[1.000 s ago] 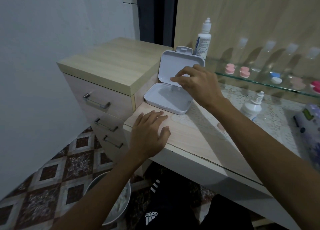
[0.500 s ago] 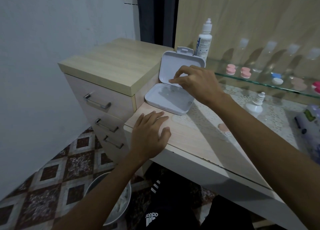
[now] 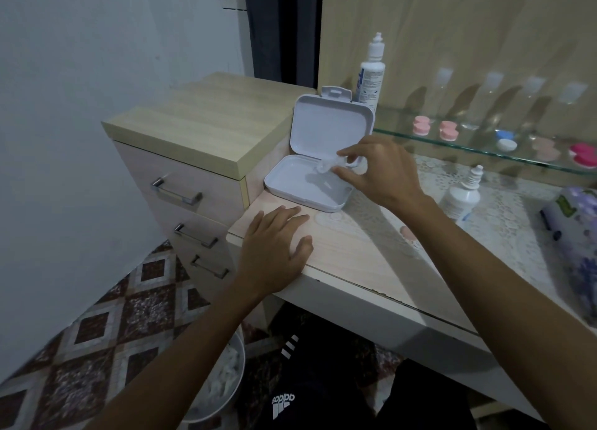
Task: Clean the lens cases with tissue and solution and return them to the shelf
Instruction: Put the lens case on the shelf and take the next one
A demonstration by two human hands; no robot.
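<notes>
A: Right hand (image 3: 384, 171) over the open white hinged box (image 3: 307, 187), thumb and forefinger pinched on a small clear lens case (image 3: 326, 166). Held just above the tray half. Hard to read its shape: transparent, blurred, pale against pale plastic.

B: Left hand (image 3: 274, 251)?

A: Flat on the desk (image 3: 355, 261) edge, palm down, fingers spread, gripping nothing. Just in front of the box, apart from it.

B: Box lid?

A: Upright, leaning back toward the tall solution bottle (image 3: 372, 74) behind it. Bottle base hidden by the lid. Label text too small to read.

B: Other cases?

A: On the glass shelf (image 3: 452, 143): two pink pairs (image 3: 434, 129), a blue-and-white pair (image 3: 505, 140), a beige pair (image 3: 546, 148) dim through the glare, and a bright pink one (image 3: 584, 153) cut off by the right edge. Above them, faint clear bottles or only their reflections; cannot tell which.

B: Below the shelf?

A: Small dropper bottle (image 3: 460, 197) on the lace mat (image 3: 504, 222), partly behind the right forearm. A pink spot beside that forearm, mostly covered, not identifiable. Floral tissue pack (image 3: 575, 235) at far right, cropped.

B: Under the desk?

A: Metal bin (image 3: 223, 384) with white crumpled tissue, half hidden by the left forearm. Dark trousers with a white logo, cut off at the bottom.
</notes>
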